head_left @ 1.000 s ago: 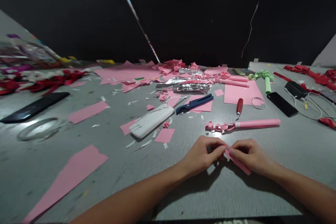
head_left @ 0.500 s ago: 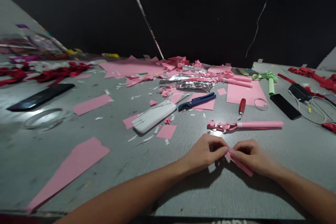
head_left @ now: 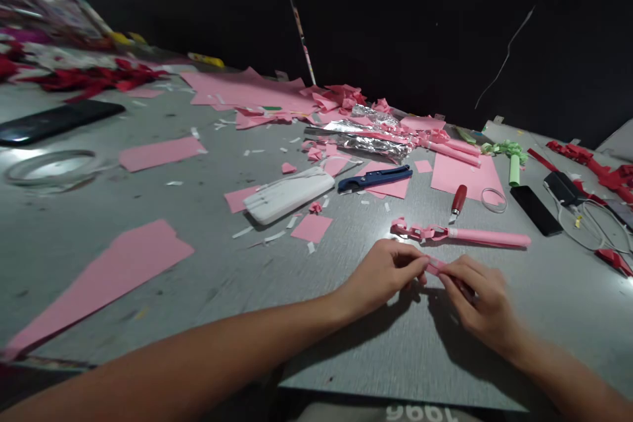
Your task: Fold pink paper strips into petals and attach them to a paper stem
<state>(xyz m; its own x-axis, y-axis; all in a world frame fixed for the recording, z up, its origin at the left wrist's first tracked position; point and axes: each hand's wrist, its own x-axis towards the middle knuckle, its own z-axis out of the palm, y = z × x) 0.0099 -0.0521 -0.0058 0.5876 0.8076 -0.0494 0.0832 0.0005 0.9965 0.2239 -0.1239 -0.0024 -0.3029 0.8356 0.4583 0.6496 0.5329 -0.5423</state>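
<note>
Between my two hands is a small pink paper strip (head_left: pixel 434 266), held just above the table near its front. My left hand (head_left: pixel 390 270) pinches its left end between thumb and fingers. My right hand (head_left: pixel 477 293) grips the other end, and the fingers hide part of it. Just beyond my hands lies a rolled pink paper tube (head_left: pixel 489 237), joined at its left to a pink paper chain (head_left: pixel 418 230). Behind the tube rests a small tool with a red handle (head_left: pixel 459 200). To its right is a thin ring (head_left: pixel 493 200) by a pink sheet (head_left: pixel 465 175).
On the grey table (head_left: pixel 237 290) lie a white case-like object (head_left: pixel 289 194), a blue cutting tool (head_left: pixel 376 178), crumpled foil (head_left: pixel 378 144) and pink scraps. A dark phone (head_left: pixel 535 210) and a charger with cable (head_left: pixel 564 189) are at right. A large pink piece (head_left: pixel 113 277) lies front left.
My right hand has turned and shifted its grip along the pink strip, which now shows less of its right end. The camera view has tilted; the things on the table stay put.
</note>
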